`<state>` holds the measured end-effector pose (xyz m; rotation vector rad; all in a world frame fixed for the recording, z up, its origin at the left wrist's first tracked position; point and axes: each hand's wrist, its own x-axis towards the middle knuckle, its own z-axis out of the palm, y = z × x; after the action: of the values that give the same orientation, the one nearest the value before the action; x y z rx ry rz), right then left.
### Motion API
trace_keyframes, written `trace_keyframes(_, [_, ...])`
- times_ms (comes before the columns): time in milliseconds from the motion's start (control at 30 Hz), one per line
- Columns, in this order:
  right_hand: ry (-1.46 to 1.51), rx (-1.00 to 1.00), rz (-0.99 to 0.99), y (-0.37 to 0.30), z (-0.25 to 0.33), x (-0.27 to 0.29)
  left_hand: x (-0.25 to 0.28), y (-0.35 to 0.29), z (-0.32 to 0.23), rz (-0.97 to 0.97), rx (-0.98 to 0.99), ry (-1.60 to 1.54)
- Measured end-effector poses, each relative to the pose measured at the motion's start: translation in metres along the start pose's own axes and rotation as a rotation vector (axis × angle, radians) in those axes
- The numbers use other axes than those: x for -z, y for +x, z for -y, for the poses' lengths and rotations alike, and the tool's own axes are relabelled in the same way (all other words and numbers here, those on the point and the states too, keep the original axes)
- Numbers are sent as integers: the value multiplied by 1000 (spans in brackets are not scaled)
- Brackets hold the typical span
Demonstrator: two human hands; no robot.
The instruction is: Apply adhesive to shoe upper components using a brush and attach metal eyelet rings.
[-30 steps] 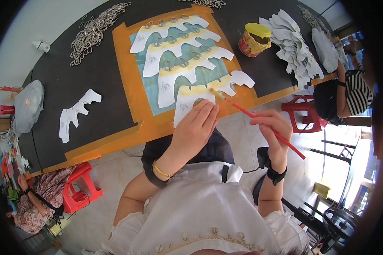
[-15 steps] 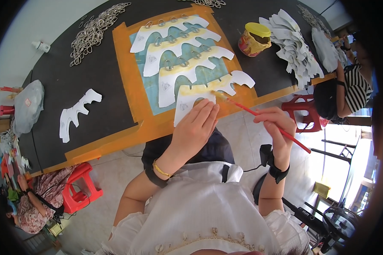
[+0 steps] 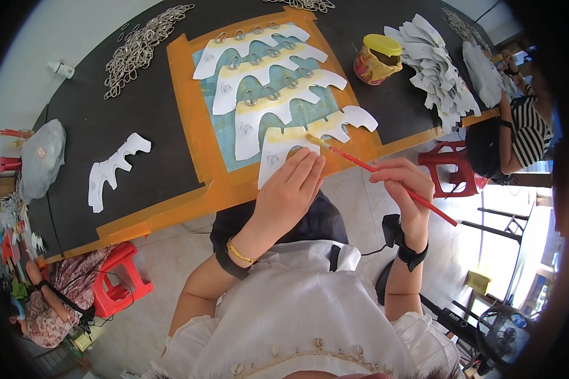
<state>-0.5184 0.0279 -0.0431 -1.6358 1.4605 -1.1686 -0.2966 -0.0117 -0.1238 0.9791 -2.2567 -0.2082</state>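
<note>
My right hand grips a red-handled brush; its bristles touch the yellowish, glue-smeared upper band of the nearest white cut-out piece. My left hand lies flat on that piece's lower edge, fingers together and stretched out, covering part of it. Beyond it, three similar pieces overlap in rows on a blue-green sheet. The third piece, just behind the nearest one, carries silver oval metal rings along its yellow band. The two farther pieces carry such rings too.
A tub of yellowish paste with a yellow lid stands at the right, by a heap of white pieces. Metal rings lie piled at the far left. Another piece rests left. Orange tape borders the sheet. Two people sit nearby.
The brush tip has slid slightly left along the nearest piece's band, and my right hand has shifted a little left with it. My left hand stays in place.
</note>
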Motion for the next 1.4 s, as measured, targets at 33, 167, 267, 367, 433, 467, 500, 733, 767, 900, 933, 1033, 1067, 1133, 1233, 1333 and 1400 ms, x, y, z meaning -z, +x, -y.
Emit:
trace_keyframes(33, [25, 12, -6, 1, 0, 3, 0, 1, 0, -1, 0, -8])
trace_keyframes(167, [69, -28, -34, 2, 0, 5, 0, 1, 0, -2, -3, -7])
trace_keyframes(267, [7, -7, 49, 6, 4, -1, 1, 1, 0, 1, -3, -3])
trace_keyframes(367, [42, 9, 29, 7, 3, 7, 0, 2, 0, -7, -9, -11])
trace_keyframes(433, [33, 10, 0, 6, 2, 10, 0, 2, 1, -1, -10, -8])
trace_keyframes(467, [24, 9, -29, 5, 2, 11, 0, 1, 0, 5, -9, -6])
trace_keyframes(500, [24, 12, -30, 6, 3, 9, 0, 1, 0, 4, -11, -5])
trace_keyframes(733, [14, 64, 15, 3, 0, 10, -3, -2, -1, -4, -6, 3])
trace_keyframes(767, [18, 76, -8, 3, 0, 10, -3, -2, 0, -7, -6, -4])
trace_keyframes(900, [-16, -10, 8, 6, 5, 2, -2, -1, 1, -6, -6, 1])
trace_keyframes(933, [-12, 15, 14, 6, 3, 4, -2, 0, 1, -6, -7, -1])
trace_keyframes(1033, [-31, 43, -20, 6, 2, 7, -2, 0, 1, -3, -9, 0])
trace_keyframes(1067, [-53, 47, -59, 6, 2, 9, -2, 0, 1, -1, -9, 5])
trace_keyframes(1133, [-69, 56, -56, 3, -2, 13, -2, 1, 1, -2, -8, 0])
trace_keyframes(1233, [-80, 57, -73, -4, -6, 19, -1, 1, 0, -9, -4, -7])
trace_keyframes(1333, [-101, 55, -113, -6, -8, 17, 3, 3, -6, 10, 43, -50])
trace_keyframes(1400, [-127, 60, -135, -6, -8, 15, 6, 10, -14, 36, 86, -91])
